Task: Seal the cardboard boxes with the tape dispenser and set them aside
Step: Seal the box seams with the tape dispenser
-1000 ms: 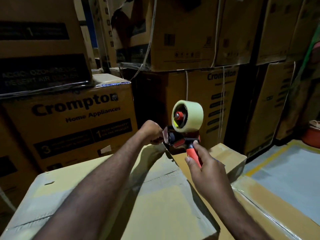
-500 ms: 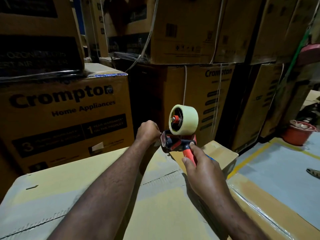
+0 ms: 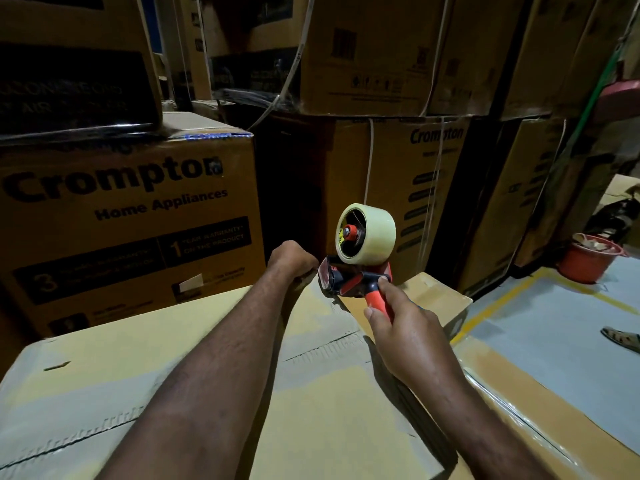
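Left of the tape dispenser (image 3: 358,278), the large box (image 3: 131,220) reads "Crompton" in bold black with "Home Appliances" beneath. Its black band shows "3" and "1 YEAR WARRANTY ON THE PRODUCT". Behind the tape dispenser, the strapped box (image 3: 433,188) also reads "Crompton". Other print is too faint to read.

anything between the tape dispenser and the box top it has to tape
Nothing visible: the tape dispenser, gripped by the right hand, sits at the far edge of the box, the left hand beside it.
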`<state>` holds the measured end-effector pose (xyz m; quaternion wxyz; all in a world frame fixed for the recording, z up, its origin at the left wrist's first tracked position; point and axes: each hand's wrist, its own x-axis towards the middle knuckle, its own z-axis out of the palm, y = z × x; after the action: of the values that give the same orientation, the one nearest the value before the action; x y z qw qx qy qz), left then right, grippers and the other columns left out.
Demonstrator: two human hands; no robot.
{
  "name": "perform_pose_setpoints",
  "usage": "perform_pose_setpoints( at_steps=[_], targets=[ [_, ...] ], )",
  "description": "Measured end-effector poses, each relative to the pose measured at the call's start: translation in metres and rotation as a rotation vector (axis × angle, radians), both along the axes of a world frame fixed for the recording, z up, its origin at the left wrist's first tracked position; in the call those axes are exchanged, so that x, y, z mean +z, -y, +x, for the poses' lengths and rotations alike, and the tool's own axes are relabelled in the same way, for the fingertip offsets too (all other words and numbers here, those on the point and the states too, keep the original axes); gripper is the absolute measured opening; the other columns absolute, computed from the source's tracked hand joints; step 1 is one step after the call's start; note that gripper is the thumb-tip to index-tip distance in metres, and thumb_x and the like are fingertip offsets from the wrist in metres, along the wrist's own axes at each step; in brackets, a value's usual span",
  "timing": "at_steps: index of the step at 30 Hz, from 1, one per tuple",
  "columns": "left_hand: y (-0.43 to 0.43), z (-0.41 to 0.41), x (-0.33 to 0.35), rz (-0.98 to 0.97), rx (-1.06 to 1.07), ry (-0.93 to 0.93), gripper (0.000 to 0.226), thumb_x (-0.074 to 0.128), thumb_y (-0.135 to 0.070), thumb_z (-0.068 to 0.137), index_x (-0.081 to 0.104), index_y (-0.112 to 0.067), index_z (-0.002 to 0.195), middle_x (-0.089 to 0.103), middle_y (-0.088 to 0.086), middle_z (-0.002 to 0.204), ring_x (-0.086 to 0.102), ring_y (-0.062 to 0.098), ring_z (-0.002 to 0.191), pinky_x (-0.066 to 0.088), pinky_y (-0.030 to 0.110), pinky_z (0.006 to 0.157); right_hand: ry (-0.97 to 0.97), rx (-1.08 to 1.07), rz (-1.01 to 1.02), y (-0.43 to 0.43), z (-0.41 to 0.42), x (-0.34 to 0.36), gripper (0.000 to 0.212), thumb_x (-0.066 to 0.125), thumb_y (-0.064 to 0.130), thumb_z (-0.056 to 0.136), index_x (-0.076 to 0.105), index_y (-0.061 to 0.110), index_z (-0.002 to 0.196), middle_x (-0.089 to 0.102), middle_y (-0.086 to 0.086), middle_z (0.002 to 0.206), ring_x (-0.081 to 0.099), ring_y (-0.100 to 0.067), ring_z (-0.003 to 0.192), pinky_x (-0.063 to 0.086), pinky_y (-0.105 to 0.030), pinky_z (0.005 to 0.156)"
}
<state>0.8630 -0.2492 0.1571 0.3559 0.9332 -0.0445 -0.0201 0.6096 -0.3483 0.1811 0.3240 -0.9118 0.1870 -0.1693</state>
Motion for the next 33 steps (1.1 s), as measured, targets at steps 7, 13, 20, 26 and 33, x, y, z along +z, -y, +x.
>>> perform_pose_setpoints(
  at_steps=[7,13,20,26,33],
  targets=[
    [-0.01,-0.001,0.003,0.12,-0.119,0.102,0.056,0.073,-0.019,0.091,0.052,-0.016,0.143,0.056,0.009,0.138,0.057,0.025,0.119,0.047,0.03,0.079,-0.018,0.021,-0.037,-0.001,-0.005,0.004,0.054,0.046,0.04,0.103,0.025,0.036,0.153,0.061,-0.009,0.129,0.059,-0.024,0.11,0.052,-0.036,0.086],
    [-0.016,-0.005,0.0,0.083,-0.464,0.111,0.021,0.055,-0.024,0.103,0.075,-0.026,0.108,0.072,-0.004,0.106,0.066,0.015,0.096,0.052,0.028,0.075,-0.035,0.043,-0.105,-0.005,-0.001,0.003,0.053,0.046,0.038,0.103,0.024,0.035,0.152,0.065,-0.009,0.122,0.062,-0.025,0.103,0.048,-0.033,0.076],
    [-0.011,0.002,-0.004,0.275,-0.542,-0.088,0.038,0.038,-0.046,0.105,0.066,-0.029,0.124,0.065,-0.002,0.122,0.059,0.016,0.11,0.046,0.04,0.102,-0.095,0.036,-0.06,0.002,0.004,0.004,0.052,0.046,0.038,0.104,0.023,0.037,0.15,0.061,-0.012,0.127,0.06,-0.025,0.1,0.051,-0.035,0.076],
    [-0.009,-0.001,-0.004,0.317,-0.582,-0.083,0.043,0.029,-0.042,0.11,0.068,-0.026,0.121,0.066,0.0,0.119,0.06,0.016,0.109,0.044,0.033,0.097,-0.092,0.056,-0.061,0.002,0.005,0.009,0.047,0.047,0.034,0.103,0.026,0.038,0.144,0.061,-0.01,0.123,0.053,-0.021,0.088,0.058,-0.042,0.078],
    [-0.005,-0.01,0.0,0.342,-0.499,-0.061,0.04,0.03,-0.04,0.11,0.066,-0.021,0.109,0.064,0.001,0.109,0.059,0.014,0.099,0.046,0.039,0.099,-0.145,0.073,-0.162,0.002,-0.021,0.023,0.05,0.046,0.032,0.103,0.024,0.038,0.148,0.06,-0.009,0.118,0.054,-0.021,0.09,0.057,-0.043,0.081]
  ],
)
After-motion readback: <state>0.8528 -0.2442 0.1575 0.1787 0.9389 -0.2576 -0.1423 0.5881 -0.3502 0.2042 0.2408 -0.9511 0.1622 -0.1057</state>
